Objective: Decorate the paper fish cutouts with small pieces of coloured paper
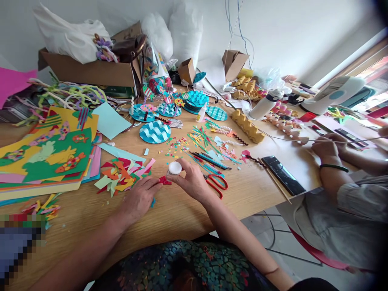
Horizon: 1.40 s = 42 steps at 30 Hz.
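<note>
My right hand grips a small white bottle between thumb and fingers, its round white end facing up. Directly under it lies a small red paper cut-out. The fingertips of my left hand hold that cut-out at its left edge on the table. The bottle hides part of the red paper, so I cannot tell whether they touch. Left of my hands is a heap of coloured paper scraps. Red-handled scissors rest just right of my right hand.
Blue wavy paper discs stand beyond my hands, near a glue bottle. Pencils and a phone lie rightward. Stacked coloured paper fills the left. At right, another person's hands work beside a white flask.
</note>
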### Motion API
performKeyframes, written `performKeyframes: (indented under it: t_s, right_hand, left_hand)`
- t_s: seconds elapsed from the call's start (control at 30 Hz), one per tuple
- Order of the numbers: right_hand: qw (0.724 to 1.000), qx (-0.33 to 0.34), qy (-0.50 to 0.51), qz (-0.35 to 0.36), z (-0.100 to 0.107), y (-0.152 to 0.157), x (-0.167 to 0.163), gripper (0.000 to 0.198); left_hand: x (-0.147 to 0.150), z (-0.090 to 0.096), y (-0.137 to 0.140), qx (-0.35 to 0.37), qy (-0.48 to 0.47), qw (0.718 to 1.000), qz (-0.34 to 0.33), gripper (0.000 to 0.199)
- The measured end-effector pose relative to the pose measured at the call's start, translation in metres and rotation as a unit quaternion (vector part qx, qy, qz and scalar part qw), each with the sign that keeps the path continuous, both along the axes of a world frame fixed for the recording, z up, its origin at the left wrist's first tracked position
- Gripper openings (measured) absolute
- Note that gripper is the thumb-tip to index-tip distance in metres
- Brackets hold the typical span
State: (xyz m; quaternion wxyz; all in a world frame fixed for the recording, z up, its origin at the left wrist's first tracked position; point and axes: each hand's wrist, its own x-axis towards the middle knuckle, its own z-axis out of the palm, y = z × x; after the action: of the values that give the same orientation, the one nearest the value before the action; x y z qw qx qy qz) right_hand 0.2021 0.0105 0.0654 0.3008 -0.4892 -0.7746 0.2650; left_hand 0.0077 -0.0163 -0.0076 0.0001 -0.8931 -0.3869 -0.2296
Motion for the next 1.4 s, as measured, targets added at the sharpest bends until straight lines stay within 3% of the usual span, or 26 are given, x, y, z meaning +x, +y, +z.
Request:
performKeyframes:
  t_s: [0.57, 1.4]
  right_hand:
    - [1.0, 0.006, -0.004, 0.006, -0.002, 0.009, -0.01, 0.021]
    - [0.999, 0.029, 0.009, -0.038, -0.007, 0.006, 0.01, 0.02]
  left_hand:
    - [-0.001, 0.0, 0.001, 0.041, 0.031, 0.999, -0.006, 0.034]
    - [-0.001, -0.001, 0.0, 0.011, 0.01, 1.0, 0.001, 0.038]
